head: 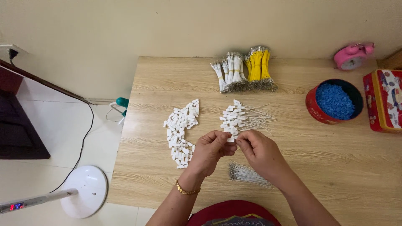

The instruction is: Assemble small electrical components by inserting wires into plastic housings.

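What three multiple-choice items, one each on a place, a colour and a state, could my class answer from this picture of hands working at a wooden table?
1. Where does the round red tin of blue pellets stand?
A. at the table's right side
B. on the floor
C. beside the loose white plastic connectors

2. What colour are the bundled wires next to the white wire bundles at the far edge?
A. green
B. yellow
C. black

3. What are the left hand and right hand doing?
A. resting flat, apart
B. lifting the tin
C. pinching a small white piece together

Answers: 1 A, it stands near the pink alarm clock. 2 B, bright yellow shows beside the white. 3 C, the fingertips meet on the piece above the light wooden table.
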